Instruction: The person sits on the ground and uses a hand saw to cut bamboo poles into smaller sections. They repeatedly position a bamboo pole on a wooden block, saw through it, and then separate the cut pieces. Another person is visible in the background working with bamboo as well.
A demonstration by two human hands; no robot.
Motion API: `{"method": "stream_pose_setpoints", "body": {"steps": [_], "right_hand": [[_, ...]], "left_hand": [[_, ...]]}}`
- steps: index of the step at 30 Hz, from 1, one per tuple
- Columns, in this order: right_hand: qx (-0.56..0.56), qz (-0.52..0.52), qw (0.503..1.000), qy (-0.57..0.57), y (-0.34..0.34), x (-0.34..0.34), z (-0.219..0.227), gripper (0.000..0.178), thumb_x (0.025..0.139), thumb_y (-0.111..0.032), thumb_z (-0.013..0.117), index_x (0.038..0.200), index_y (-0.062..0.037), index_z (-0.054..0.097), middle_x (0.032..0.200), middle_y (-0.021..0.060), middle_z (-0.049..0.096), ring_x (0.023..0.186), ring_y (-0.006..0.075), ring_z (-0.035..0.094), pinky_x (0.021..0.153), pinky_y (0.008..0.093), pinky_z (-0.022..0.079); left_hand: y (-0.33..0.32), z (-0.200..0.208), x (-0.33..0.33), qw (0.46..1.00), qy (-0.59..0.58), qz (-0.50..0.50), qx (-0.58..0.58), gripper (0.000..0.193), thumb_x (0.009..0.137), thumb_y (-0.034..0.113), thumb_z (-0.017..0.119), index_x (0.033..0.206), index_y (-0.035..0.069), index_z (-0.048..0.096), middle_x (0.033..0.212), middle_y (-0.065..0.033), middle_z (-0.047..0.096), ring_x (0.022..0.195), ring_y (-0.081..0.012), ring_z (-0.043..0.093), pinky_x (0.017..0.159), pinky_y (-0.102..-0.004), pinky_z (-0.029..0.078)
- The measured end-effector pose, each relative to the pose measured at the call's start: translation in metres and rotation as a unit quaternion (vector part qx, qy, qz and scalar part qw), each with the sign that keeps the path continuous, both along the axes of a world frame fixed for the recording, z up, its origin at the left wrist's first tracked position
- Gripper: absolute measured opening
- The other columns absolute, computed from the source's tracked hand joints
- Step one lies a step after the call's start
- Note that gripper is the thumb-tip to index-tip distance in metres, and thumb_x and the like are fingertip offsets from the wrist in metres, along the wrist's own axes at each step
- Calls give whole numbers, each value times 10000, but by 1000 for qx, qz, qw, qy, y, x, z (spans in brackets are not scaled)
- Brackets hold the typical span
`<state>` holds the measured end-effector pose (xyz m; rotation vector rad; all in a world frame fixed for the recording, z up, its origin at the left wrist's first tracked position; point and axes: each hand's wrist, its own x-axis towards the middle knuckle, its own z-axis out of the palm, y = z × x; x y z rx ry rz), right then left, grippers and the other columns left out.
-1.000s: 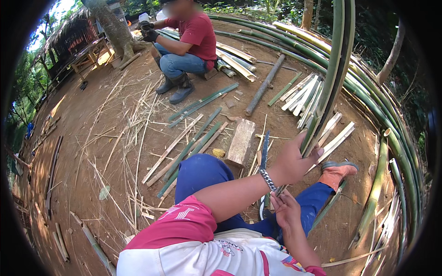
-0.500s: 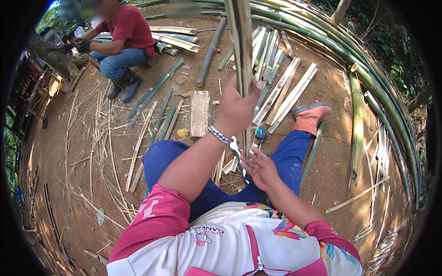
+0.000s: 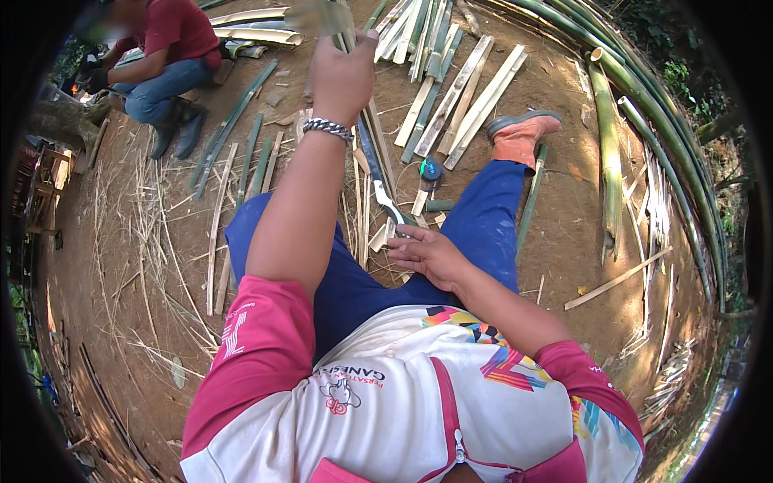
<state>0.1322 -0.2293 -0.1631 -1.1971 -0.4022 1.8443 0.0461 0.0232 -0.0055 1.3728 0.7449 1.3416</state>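
My left hand (image 3: pixel 342 76), with a chain bracelet at its wrist, is raised far out in front of me. It is closed around split bamboo strips (image 3: pixel 336 24), whose far ends are blurred at the top edge. Nearer my lap, my right hand (image 3: pixel 431 256) has its fingers stretched loosely apart. Its fingertips lie beside the handle end of a long, narrow knife (image 3: pixel 382 196). That knife slants away between my legs, its dark blade running up toward my left wrist. Whether the fingertips touch the handle is hard to see.
A dark round object with a blue-green mark (image 3: pixel 431 169) lies by my right knee. Split bamboo pieces (image 3: pixel 487 105) lie beyond it. Whole green poles (image 3: pixel 608 153) line the right. A person in a red shirt (image 3: pixel 173 36) squats at far left. Shavings (image 3: pixel 153 233) litter the ground.
My left hand has moved away and to the left with the bamboo strips. My right hand has come slightly nearer my lap. The knife now shows more plainly, and the whole view has shifted.
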Motion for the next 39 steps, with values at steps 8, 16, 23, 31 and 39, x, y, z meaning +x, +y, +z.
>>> {"method": "stream_pose_setpoints", "body": {"steps": [8,16,23,31,39], "right_hand": [[6,-20,997,-76,-3,16,3,727,925,-89,629,1552,24,281,1388,152,566,1135,201,629,966,327,505],[137,-103,971,-168,36,48,47,644,956,-104,645,1519,-3,349,1340,131,601,1115,196,641,945,329,521],[360,-259,879,-176,91,96,129,666,1003,-228,650,1547,-63,304,1387,117,544,1244,206,553,1005,372,504],[499,-409,763,-34,94,144,204,620,964,-377,689,1448,-119,400,1346,105,553,1210,234,570,1025,503,499],[501,-432,749,-9,60,162,183,297,947,-158,662,1202,-97,522,823,39,551,770,182,580,789,411,525]], "left_hand": [[-1,-27,19,991,128,30,-7,278,895,265,701,938,-5,648,797,-152,686,748,-288,657,725,-409,508],[-47,-30,6,957,284,10,59,315,917,212,680,1129,-10,608,970,-271,697,965,-440,673,830,-474,523],[-61,-55,6,915,375,-41,145,353,874,164,693,1167,14,564,1021,-266,688,960,-463,657,839,-518,525],[-78,-80,10,849,475,-59,223,303,826,128,714,1064,46,544,952,-236,685,893,-444,667,792,-529,524],[-95,-126,28,865,434,-68,243,268,821,143,714,1016,50,555,887,-249,673,866,-466,653,751,-546,520]]}}
